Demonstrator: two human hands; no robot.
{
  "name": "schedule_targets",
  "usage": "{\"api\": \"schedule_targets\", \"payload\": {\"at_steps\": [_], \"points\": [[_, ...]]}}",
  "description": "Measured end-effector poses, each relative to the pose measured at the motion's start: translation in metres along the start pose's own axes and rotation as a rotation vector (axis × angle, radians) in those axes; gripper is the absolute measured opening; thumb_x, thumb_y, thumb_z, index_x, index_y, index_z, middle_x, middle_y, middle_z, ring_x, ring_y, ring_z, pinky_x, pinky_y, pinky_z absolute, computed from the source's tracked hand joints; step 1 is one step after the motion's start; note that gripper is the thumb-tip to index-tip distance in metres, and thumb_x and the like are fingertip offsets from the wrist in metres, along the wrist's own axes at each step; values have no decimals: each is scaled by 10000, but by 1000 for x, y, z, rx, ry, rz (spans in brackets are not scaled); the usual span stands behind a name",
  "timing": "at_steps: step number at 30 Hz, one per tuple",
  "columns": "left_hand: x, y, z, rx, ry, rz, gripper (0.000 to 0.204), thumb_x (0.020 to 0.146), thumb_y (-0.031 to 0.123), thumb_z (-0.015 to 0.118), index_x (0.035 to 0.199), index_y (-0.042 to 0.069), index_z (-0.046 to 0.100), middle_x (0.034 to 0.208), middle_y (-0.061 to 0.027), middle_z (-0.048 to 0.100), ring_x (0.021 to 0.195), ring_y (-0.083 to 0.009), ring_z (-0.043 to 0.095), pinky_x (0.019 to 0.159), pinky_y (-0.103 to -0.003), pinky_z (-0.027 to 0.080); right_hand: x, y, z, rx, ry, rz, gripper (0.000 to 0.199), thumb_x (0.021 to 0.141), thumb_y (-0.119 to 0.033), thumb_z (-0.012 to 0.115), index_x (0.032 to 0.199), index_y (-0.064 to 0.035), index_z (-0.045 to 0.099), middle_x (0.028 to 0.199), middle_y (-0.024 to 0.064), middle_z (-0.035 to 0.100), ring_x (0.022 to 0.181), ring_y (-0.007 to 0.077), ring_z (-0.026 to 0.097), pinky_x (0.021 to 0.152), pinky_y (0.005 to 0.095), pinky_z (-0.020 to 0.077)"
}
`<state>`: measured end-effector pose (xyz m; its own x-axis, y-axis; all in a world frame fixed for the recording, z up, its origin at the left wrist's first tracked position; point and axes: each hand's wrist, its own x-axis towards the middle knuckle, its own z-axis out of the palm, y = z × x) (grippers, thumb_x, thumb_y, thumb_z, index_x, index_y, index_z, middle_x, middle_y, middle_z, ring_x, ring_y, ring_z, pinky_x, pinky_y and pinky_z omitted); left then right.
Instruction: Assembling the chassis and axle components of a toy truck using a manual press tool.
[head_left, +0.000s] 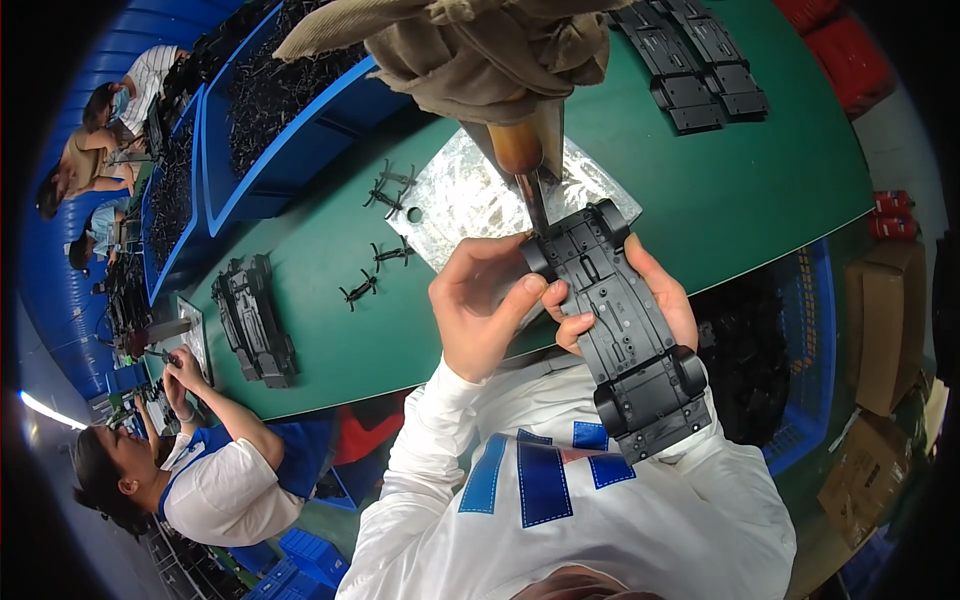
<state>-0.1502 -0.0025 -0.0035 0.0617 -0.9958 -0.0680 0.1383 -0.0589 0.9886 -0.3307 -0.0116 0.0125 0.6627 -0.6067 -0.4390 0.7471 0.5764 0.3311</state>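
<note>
Bright, even overhead light; glare on the foil sheet (480,195) above the hands; fisheye bends edges, corners black; hands sharp.

toy car chassis (625,330): black | counter (740,180): dark green | foil sheet (470,195): crinkled silver | tool handle (517,148): glossy brown | bins (235,200): bright blue | cloth (480,50): tan | shirt (620,520): white, blue blocks, small red patch

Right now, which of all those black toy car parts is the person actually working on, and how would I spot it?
Start at the green table and its crinkled silver sheet. At the sheet's near edge, the left hand and right hand hold a black toy car chassis underside-up. Unlike the chassis stacked aside, it has four wheels fitted.
</note>
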Motion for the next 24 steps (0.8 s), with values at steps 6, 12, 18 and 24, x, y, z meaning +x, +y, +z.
{"api": "schedule_targets", "payload": {"at_steps": [6,12,18,24], "points": [[0,1,1,-9,-2,5,351,814,-13,722,1123,-80,568,1066,-137,647,998,-170,605,911,-317,463,-1,-1,1,-11,-1,8,557,1000,-436,476,1365,-19,416,1204,233,500,1029,293,500,702,347,457],[0,0,1,-23,7,3,350,816,-10,721,1123,-79,568,1068,-142,647,1007,-175,606,915,-324,467,-1,0,2,1,-4,8,555,1002,-435,472,1364,-18,416,1202,233,500,1025,294,501,699,346,456],[0,1,1,-13,5,10,351,814,-8,725,1120,-78,569,1059,-137,649,1000,-176,611,913,-323,468,0,2,2,-11,-1,-12,539,1002,-428,477,1360,-29,428,1211,223,502,1029,291,495,707,346,453],[0,2,1,-25,7,-3,346,813,-12,726,1116,-78,572,1060,-136,650,1000,-172,610,911,-318,466,0,0,1,-28,-7,-7,526,1000,-424,484,1356,-39,440,1233,216,504,1038,289,491,712,343,448]]}}
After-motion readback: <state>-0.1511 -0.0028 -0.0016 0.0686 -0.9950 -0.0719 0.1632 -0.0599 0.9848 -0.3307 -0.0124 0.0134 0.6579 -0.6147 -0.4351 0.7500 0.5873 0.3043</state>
